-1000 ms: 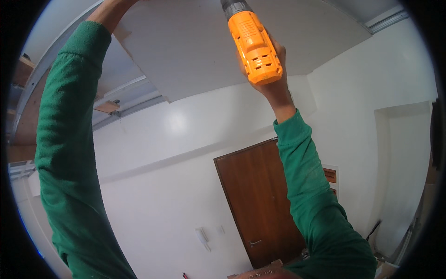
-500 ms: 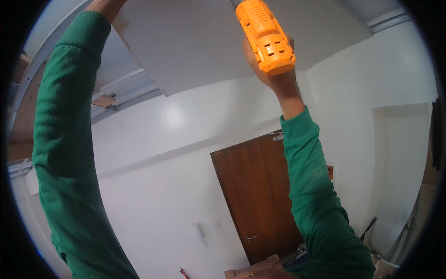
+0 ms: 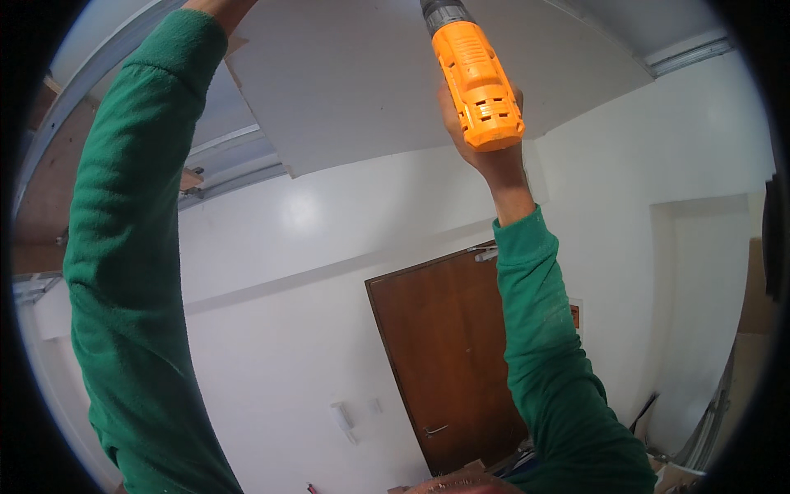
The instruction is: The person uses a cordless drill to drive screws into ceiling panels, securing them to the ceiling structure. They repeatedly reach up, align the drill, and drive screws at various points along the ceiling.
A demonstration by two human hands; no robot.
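Note:
An orange cordless drill (image 3: 481,90) with a dark chuck (image 3: 444,12) is held overhead, its nose pointing up past the top edge. My right hand (image 3: 453,123) is wrapped round its grip, partly hidden behind the drill body. The drill is in front of a grey ceiling board (image 3: 354,90); whether its tip touches the board is out of the picture. My left arm (image 3: 127,222), in a green sleeve, stretches up at the left. Only its wrist shows at the top edge, near the board's left side; the hand itself is cut off.
Left of the board, the ceiling is open, with metal rails (image 3: 239,183) and a small wood piece (image 3: 191,179). A brown door (image 3: 444,354) stands in the white wall (image 3: 271,370). Long strips (image 3: 714,416) lean at the lower right, beside a wall recess (image 3: 699,280).
The drill and my right hand sit slightly lower in the picture, with more of the chuck showing. My left sleeve has shifted right. The whole view has tilted a little.

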